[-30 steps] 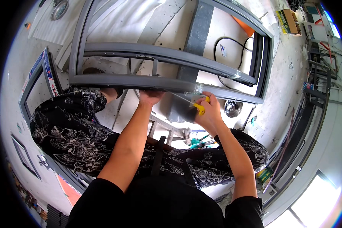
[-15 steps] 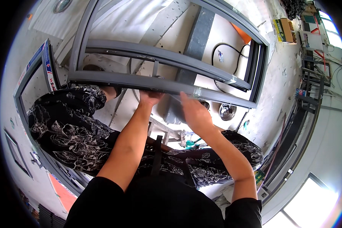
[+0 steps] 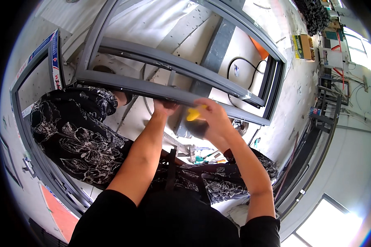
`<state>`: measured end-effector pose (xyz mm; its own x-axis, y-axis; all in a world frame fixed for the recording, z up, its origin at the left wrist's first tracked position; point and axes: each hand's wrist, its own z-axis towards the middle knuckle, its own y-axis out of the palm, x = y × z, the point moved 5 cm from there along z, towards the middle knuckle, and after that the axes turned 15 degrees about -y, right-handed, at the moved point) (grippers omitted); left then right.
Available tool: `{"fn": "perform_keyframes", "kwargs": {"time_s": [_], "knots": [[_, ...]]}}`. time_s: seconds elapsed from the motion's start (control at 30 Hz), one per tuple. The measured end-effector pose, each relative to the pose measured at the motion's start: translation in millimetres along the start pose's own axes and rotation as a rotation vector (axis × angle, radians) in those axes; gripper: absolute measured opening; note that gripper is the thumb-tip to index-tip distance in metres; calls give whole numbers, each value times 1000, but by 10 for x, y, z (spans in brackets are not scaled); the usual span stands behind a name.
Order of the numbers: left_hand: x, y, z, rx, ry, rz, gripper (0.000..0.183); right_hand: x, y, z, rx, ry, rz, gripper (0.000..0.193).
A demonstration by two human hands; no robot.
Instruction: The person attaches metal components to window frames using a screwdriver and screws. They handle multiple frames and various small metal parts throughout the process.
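A large grey metal frame (image 3: 144,84), like a window frame with several rails, lies tilted in front of me above the floor. My left hand (image 3: 165,108) is at the underside of its nearest rail, fingers curled against it and partly hidden by it. Just to the right, near the same rail, my right hand (image 3: 212,115) is closed round a yellow tool (image 3: 193,114), smeared by motion. A dark blurred shape (image 3: 197,128) shows below the yellow part; whether it belongs to the tool I cannot tell.
A grey beam (image 3: 217,45) runs beneath the frame. A black cable (image 3: 228,78) and an orange piece (image 3: 258,48) lie on the floor beyond. At my left stands another frame with blue-and-white tape (image 3: 55,57). Long metal profiles (image 3: 305,164) lie at the right, a cardboard box (image 3: 306,46) farther off.
A yellow tool now shows in my right hand, where none could be made out before. The right hand is slightly higher and turned; my left hand stays at the rail. The view has shifted slightly.
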<state>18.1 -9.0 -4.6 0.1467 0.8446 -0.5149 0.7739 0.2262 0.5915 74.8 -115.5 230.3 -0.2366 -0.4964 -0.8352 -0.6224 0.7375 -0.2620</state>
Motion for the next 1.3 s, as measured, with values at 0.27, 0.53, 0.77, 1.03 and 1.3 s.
{"fn": "perform_keyframes", "kwargs": {"time_s": [0.27, 0.53, 0.77, 1.03, 1.3], "knots": [[-23, 25, -23, 12, 5, -20, 50, -270, 58, -163, -136, 55, -306, 35], [-34, 49, -83, 39, 7, -25, 52, -420, 166, -91, -23, -552, -1310, 32], [-53, 34, -40, 46, -15, -58, 52, -331, 243, -91, 65, -640, -876, 35], [-16, -5, -32, -10, 1, -55, 49, -689, 331, -113, -93, -562, -1139, 50], [-46, 22, -28, 25, 1, -31, 50, -486, 399, -10, -33, -597, -1371, 28]]}}
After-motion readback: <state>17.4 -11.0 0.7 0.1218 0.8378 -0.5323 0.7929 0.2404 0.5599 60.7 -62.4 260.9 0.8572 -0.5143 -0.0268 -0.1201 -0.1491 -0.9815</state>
